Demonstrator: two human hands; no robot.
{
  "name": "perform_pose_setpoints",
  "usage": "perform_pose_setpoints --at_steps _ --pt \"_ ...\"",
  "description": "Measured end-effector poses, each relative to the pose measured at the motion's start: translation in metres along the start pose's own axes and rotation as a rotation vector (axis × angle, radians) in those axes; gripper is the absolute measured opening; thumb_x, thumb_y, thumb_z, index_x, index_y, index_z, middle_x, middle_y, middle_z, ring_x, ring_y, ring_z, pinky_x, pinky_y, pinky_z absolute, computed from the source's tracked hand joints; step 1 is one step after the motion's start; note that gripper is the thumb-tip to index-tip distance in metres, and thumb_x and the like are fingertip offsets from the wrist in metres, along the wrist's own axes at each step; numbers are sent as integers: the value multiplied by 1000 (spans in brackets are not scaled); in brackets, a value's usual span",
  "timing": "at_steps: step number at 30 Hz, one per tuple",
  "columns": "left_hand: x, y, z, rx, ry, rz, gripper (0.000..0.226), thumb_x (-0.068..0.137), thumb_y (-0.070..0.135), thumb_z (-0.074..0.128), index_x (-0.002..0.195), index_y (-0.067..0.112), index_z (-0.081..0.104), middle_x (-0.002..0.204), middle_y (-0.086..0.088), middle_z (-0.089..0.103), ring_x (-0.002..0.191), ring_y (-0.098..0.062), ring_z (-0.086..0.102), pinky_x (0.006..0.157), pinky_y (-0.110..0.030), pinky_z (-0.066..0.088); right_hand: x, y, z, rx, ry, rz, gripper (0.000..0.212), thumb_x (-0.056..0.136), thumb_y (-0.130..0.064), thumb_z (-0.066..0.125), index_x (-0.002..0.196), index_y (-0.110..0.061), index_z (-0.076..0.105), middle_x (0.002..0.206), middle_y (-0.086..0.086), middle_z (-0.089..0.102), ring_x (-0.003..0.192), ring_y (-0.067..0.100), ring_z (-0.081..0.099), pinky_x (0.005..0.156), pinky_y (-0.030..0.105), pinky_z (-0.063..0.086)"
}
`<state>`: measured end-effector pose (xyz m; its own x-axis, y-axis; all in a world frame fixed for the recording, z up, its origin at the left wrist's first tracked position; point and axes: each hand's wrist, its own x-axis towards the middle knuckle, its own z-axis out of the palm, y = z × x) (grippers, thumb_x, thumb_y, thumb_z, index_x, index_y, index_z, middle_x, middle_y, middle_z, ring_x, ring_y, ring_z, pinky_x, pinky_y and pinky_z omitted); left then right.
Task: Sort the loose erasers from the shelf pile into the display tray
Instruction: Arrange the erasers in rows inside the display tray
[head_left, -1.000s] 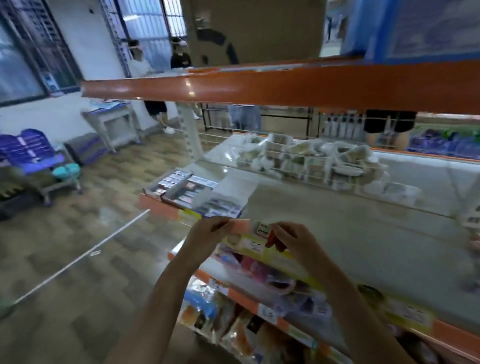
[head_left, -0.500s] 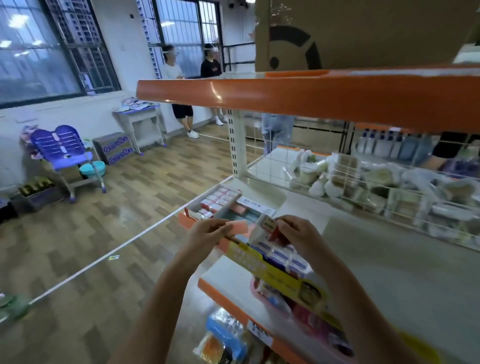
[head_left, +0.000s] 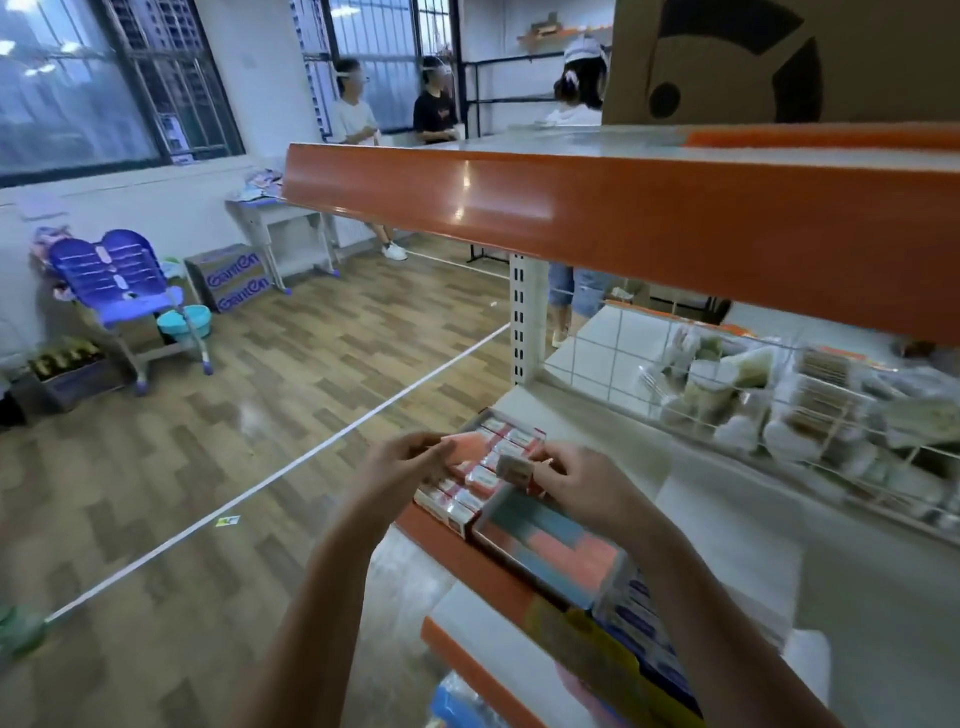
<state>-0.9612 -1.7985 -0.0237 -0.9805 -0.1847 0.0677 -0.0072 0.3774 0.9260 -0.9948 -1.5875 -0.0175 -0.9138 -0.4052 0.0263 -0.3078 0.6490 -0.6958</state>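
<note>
A display tray (head_left: 519, 430) with rows of red-and-white wrapped erasers sits at the left front corner of the white shelf. My left hand (head_left: 402, 470) pinches a plain pink eraser (head_left: 465, 448) just above the tray's rows. My right hand (head_left: 576, 483) pinches a small wrapped eraser (head_left: 516, 470) over the tray's near end. Beside the tray, toward me, lies a flat box (head_left: 550, 540) with pink and teal blocks inside.
An orange-edged upper shelf (head_left: 623, 208) hangs close overhead. A wire grid (head_left: 727, 405) at the shelf's back holds bagged goods behind it. Three people stand across the wooden floor near the windows. Lower shelves with packets sit below my arms.
The view swung left and nearer to the tray. Both hands, each still holding its eraser, moved from the shelf's front edge to over the tray's rows.
</note>
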Motion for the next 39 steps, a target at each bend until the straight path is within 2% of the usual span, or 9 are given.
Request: perform_pose_setpoints --at_steps 3,5,12,16,22,25,27,30,39 --pt "29 -16 -12 5 -46 -14 11 89 26 61 94 25 71 71 8 68 58 1 54 55 -16 40 21 -9 14 -57 5 -12 25 96 -30 46 114 -22 62 105 -2 63 81 6 54 60 13 38" --pt "49 -23 -20 -11 -81 -14 10 89 24 61 93 25 71 65 12 67 55 3 52 55 -14 39 34 -17 25 -68 8 -3 25 97 -30 47 116 -22 62 109 -3 61 85 4 53 66 12 39" --pt "106 -35 -40 -51 -262 60 12 90 16 58 91 23 69 50 17 58 48 2 44 47 -8 33 62 -38 61 -134 -31 131 27 97 -32 46 113 -19 63 113 -3 59 99 9 55 90 27 46" --pt "126 -40 -43 -73 -376 92 13 91 13 57 96 16 68 49 18 57 48 3 45 48 -8 34 64 -49 76 -163 35 229 23 96 -28 49 112 -17 62 113 -3 61 99 9 56 87 26 47" --pt "146 -50 -41 -79 -522 129 15 90 19 59 100 17 70 52 18 58 51 5 46 50 -10 36 63 -59 101 -114 244 342 13 95 -24 50 106 -21 58 110 -7 61 96 6 57 83 20 47" --pt "149 -55 -37 -92 -565 141 13 89 21 59 97 22 69 51 18 56 51 4 45 50 -12 36 65 -61 114 -182 336 364 14 95 -25 51 105 -19 58 107 -4 61 95 8 56 83 22 47" --pt "150 -57 -35 -93 -588 150 12 89 21 59 93 26 69 51 16 55 51 3 44 51 -13 35 65 -61 122 -234 382 354 16 95 -27 50 107 -20 58 108 -5 59 97 7 53 84 18 44" --pt "149 -60 -33 -103 -612 158 13 89 20 59 88 29 68 52 14 57 51 2 44 51 -12 36 64 -61 129 -286 422 344 19 95 -27 50 110 -20 60 110 -7 56 101 6 50 85 14 40" --pt "140 -56 -31 -140 -673 170 12 89 14 58 91 21 68 59 22 64 55 11 54 51 -4 39 63 -62 134 -338 456 362 24 96 -24 48 113 -15 62 111 -3 55 105 9 50 88 16 40"
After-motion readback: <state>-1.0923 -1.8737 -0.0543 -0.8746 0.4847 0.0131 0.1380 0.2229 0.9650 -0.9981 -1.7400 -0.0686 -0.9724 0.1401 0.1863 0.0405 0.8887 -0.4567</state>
